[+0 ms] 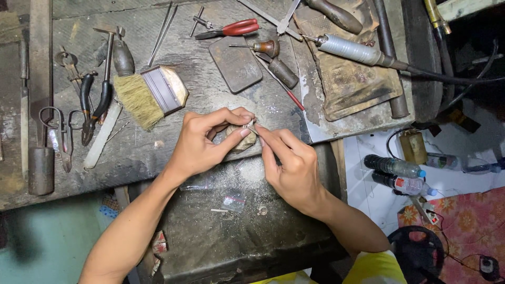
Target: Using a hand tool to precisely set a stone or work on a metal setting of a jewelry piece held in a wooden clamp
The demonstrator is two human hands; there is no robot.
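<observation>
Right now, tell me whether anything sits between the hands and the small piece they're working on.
Nothing visible does. The left hand already pinches the small pale piece on the workbench, and the right hand touches it with a thin tool. The brush lies off to the left.

Small silvery piece (248,125) pinched on rounded block (242,138).
</observation>
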